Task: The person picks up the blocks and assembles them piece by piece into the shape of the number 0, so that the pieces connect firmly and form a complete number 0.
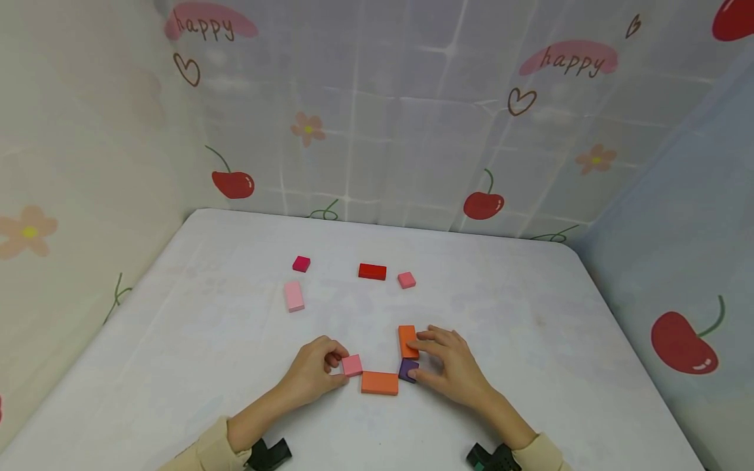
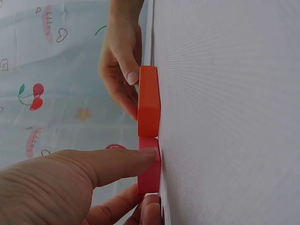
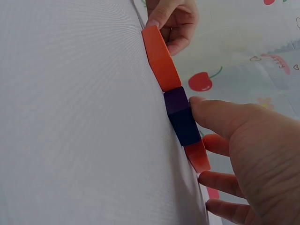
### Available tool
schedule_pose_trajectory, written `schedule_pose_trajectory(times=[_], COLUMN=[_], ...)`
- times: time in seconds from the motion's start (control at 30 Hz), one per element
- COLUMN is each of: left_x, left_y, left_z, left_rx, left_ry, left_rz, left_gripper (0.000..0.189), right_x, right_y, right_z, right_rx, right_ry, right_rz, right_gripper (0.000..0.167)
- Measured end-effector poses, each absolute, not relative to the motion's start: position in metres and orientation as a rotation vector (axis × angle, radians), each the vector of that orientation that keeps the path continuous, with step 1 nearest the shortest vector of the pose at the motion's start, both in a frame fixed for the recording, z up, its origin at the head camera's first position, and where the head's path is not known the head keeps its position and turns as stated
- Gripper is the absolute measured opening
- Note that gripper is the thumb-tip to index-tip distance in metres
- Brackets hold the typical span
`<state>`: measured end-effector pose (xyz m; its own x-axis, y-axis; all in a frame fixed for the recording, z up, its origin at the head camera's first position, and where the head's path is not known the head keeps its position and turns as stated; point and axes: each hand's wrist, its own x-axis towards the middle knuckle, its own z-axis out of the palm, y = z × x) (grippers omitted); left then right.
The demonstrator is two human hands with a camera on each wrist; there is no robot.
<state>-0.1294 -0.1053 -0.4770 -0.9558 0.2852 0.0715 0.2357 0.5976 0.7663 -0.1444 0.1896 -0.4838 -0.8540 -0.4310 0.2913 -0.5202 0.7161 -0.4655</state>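
My left hand (image 1: pixel 312 374) pinches a small pink block (image 1: pixel 352 366) between thumb and fingers. In the left wrist view the pink block (image 2: pixel 149 176) meets the end of an orange block (image 2: pixel 149 103). That near orange block (image 1: pixel 379 384) lies crosswise on the table. At its right corner sits a dark purple block (image 1: pixel 407 370), touched by the thumb of my right hand (image 1: pixel 456 367). The right fingers are spread, with fingertips at a second orange block (image 1: pixel 406 335) running away from the purple one. The right wrist view shows the purple block (image 3: pixel 182 115) between both orange ones.
Farther back on the white table (image 1: pixel 501 288) lie a crimson block (image 1: pixel 301 263), a light pink block (image 1: pixel 294 296), a red block (image 1: pixel 372 271) and another small pink block (image 1: pixel 406 280). A printed curtain (image 1: pixel 383 150) rises behind the table's far edge.
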Motion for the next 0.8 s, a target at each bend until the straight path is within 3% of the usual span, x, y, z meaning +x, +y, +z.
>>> schedule_pose_trajectory(times=[0.23, 0.43, 0.8], left_x=[-0.128, -0.133, -0.197], left_y=[-0.105, -0.110, -0.183], left_z=[-0.475, -0.456, -0.442], left_rx=[0.476, 0.330, 0.050], left_ry=[2.760, 2.749, 2.753], left_rz=[1.323, 1.284, 1.549], left_gripper=[0.032, 0.041, 0.073], right_x=[-0.144, -0.145, -0.144], right_y=[0.190, 0.191, 0.192], right_z=[-0.483, -0.482, -0.483], right_rx=[0.790, 0.786, 0.796], right_ry=[-2.738, -2.749, -2.742], right_rz=[0.846, 0.827, 0.832], right_gripper=[0.046, 0.045, 0.044])
